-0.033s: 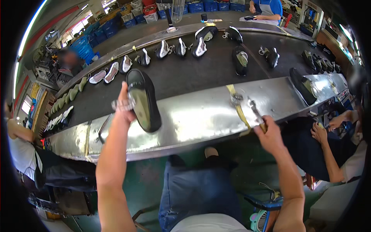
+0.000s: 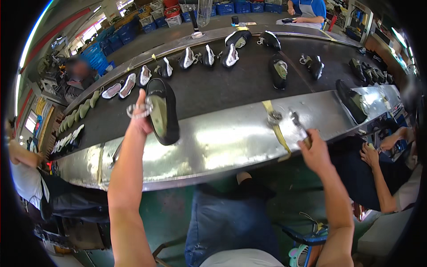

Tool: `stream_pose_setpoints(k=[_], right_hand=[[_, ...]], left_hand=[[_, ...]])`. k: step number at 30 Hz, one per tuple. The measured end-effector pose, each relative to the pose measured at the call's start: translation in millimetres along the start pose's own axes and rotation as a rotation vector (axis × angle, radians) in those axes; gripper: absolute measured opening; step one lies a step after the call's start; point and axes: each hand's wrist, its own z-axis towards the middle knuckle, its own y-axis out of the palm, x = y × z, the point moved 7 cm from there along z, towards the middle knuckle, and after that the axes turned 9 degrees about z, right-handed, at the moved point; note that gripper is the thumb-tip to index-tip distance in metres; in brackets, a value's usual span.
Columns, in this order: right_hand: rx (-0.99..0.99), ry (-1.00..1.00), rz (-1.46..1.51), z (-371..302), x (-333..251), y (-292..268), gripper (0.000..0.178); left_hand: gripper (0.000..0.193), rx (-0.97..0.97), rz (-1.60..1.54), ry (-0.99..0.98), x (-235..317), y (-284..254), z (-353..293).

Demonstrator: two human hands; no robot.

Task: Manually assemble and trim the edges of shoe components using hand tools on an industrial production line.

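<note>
My left hand (image 2: pixel 141 118) is closed on a black shoe (image 2: pixel 172 111), held up over the bench's metal edge with its opening towards me. Inside the shoe sits an olive-green filling (image 2: pixel 157 116). A pale, see-through ring (image 2: pixel 133 111) loops about the fingers of that hand. My right hand (image 2: pixel 316 151) grips a tool (image 2: pixel 300 127) with a shiny metal shaft and a brownish handle; its exact kind is unclear. Left of the tool, a yellow strap (image 2: pixel 279 133) crosses the metal edge, with a small grey round thing (image 2: pixel 274 116) on it.
Several black shoes with white or green insides, such as one shoe (image 2: pixel 279 73), stand on the dark belt (image 2: pixel 222 84). Another black shoe (image 2: pixel 349 102) rests on the metal edge (image 2: pixel 213 147) to the right. Co-workers sit on both sides, including a person (image 2: pixel 380 178) close on the right.
The shoe in my left hand has shifted slightly up and to the left. My right hand and its tool have moved slightly right. Both grips are unchanged.
</note>
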Motion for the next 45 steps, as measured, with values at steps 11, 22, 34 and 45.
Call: stream_pose_setpoints(k=[11,22,34,45], right_hand=[[0.247,-0.040,-0.380,208,164,-36,0.047],[0.158,0.032,-0.303,218,161,-36,0.049],[0.061,0.035,-0.231,234,152,-38,0.051],[0.015,0.092,-0.253,235,156,-38,0.055]], left_hand=[[0.083,0.450,1.326,0.466,-38,-27,86],[0.078,0.655,1.885,0.498,1,-34,119],[0.082,0.536,1.190,0.274,75,167,570],[0.074,0.430,1.483,0.350,36,285,667]])
